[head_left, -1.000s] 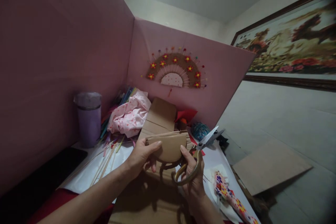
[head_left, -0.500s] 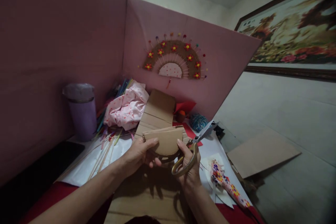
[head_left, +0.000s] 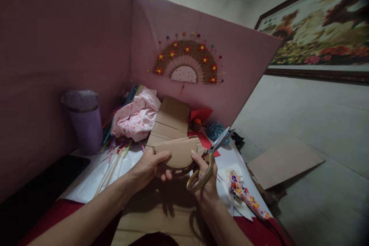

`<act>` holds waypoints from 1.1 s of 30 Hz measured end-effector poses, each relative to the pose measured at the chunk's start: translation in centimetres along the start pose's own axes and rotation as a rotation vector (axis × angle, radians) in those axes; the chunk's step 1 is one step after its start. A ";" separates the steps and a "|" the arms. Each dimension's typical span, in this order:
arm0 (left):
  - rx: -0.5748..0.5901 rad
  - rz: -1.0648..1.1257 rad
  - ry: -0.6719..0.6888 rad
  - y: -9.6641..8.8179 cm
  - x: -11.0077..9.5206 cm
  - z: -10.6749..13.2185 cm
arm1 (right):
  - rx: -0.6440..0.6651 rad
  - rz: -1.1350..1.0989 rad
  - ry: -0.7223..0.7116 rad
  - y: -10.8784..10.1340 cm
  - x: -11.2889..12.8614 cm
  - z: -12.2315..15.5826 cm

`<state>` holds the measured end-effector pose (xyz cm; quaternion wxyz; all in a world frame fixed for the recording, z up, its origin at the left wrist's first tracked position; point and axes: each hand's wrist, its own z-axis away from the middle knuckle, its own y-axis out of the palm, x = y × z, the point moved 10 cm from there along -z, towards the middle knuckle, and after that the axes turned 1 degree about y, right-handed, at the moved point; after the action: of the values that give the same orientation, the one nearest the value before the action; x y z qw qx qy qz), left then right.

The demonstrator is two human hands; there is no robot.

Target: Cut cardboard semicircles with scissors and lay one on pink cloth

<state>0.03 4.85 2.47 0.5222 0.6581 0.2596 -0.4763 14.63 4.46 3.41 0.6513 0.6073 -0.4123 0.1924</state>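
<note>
Between my hands is a half-round cardboard piece point(head_left: 179, 153), straight edge up and curved edge toward me. At least one more cardboard layer shows behind it. My left hand point(head_left: 155, 163) grips its left end, thumb on the front face. My right hand point(head_left: 206, 173) pinches the right end with the thumb and also carries scissors point(head_left: 210, 161) by their gold-coloured handles. The blades are slightly parted and point up and to the right. A long cardboard sheet point(head_left: 170, 123) lies beneath, running from near my body to the back panel.
On the pink panel point(head_left: 239, 57) hangs a fan-shaped decoration point(head_left: 188, 50) with red flowers. A purple tumbler point(head_left: 86, 123), spotted cloth point(head_left: 135, 117) and thin sticks point(head_left: 111, 171) lie left. Blue yarn point(head_left: 215, 130), red paper point(head_left: 201, 115) and a flower-patterned tool point(head_left: 248, 196) with a cord lie right.
The whole view has shifted slightly, so the scene sits a little farther left and up. Both hands keep their hold on the cardboard; the scissor blades look a little more parted.
</note>
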 end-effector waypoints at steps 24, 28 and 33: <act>-0.304 0.085 0.164 -0.9 -2.4 0.8 | -0.013 -0.041 -0.118 1.6 1.4 1.1; -0.364 0.221 0.222 0.3 -3.4 1.3 | 0.028 0.002 -0.176 3.0 2.2 1.5; -0.324 0.362 0.175 1.5 -3.0 0.7 | 0.057 0.071 -0.234 4.2 2.6 1.4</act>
<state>-0.22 4.22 5.79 0.6732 0.6402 0.2548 -0.2682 12.60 3.31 8.01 0.5742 0.6287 -0.5011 0.1549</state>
